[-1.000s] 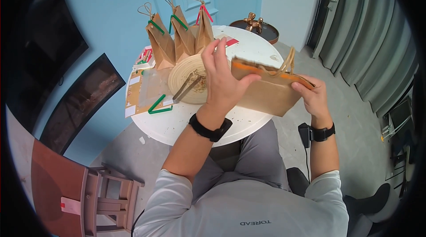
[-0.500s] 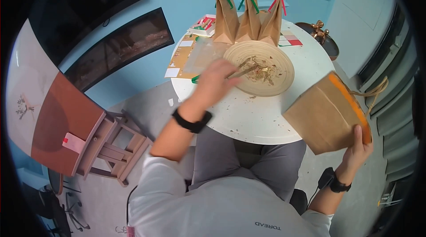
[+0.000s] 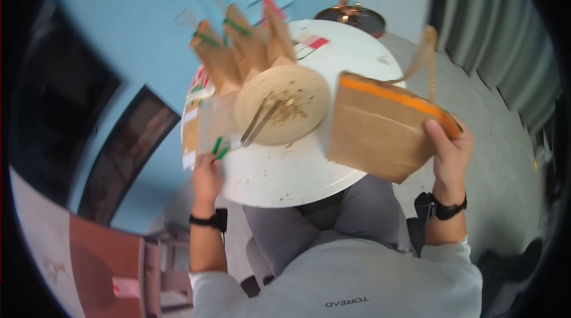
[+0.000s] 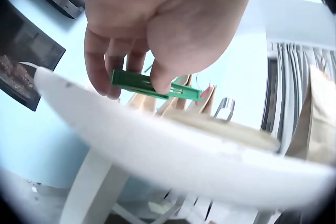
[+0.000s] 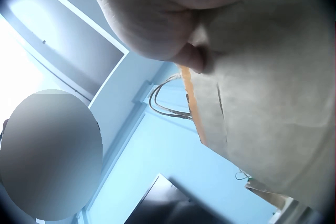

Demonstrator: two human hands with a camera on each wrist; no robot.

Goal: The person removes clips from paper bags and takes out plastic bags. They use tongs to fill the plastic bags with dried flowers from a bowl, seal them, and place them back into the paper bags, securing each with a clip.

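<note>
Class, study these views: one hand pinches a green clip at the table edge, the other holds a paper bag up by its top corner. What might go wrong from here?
1. The left hand pinches the green clip only at its fingertips, right at the white table edge; it might slip and fall to the floor.
2. The right hand holds the paper bag by one corner, tilted; it could sag or tip.

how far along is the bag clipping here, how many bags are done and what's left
Done: three paper bags stand at the table's far edge, each with a coloured clip near its top. In hand: the right hand holds a fourth bag with an orange strip along its top, and the left hand pinches a green clip at the table's edge. Left: that clip is not yet on the fourth bag.
</note>
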